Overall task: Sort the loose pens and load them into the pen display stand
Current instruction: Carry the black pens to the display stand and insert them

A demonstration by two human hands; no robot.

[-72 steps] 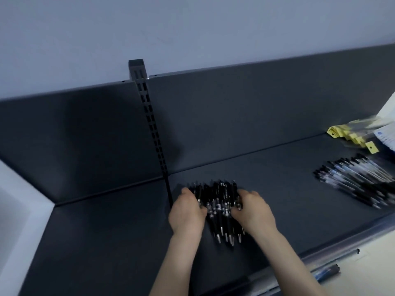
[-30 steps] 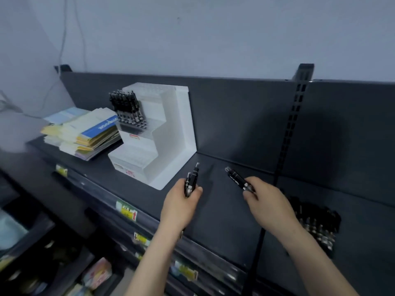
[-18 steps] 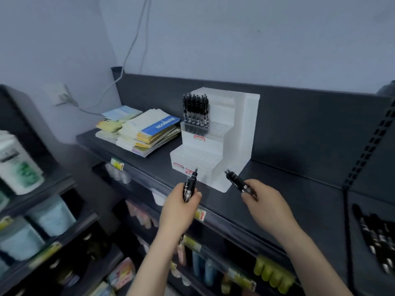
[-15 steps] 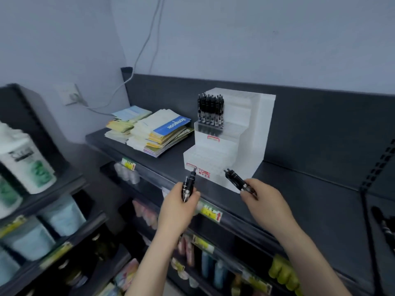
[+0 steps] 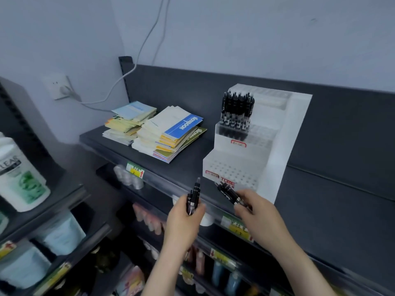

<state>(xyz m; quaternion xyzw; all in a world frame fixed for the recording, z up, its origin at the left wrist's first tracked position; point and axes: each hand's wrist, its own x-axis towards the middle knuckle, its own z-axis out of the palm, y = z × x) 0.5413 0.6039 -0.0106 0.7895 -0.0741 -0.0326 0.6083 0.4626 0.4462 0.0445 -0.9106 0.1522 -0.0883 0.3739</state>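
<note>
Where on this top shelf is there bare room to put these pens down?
Bare shelf lies between the notebook stacks and the pen stand, and a wider stretch right of the stand. The left end is crowded with notebooks; the stand's middle tier, left side, is packed with pens.

Pens (image 5: 236,113) blk w/ silver bands; stand (image 5: 271,146) white, red labels; shelf (image 5: 188,165) dk grey; notebks (image 5: 171,135) white/blue/yellow.
</note>
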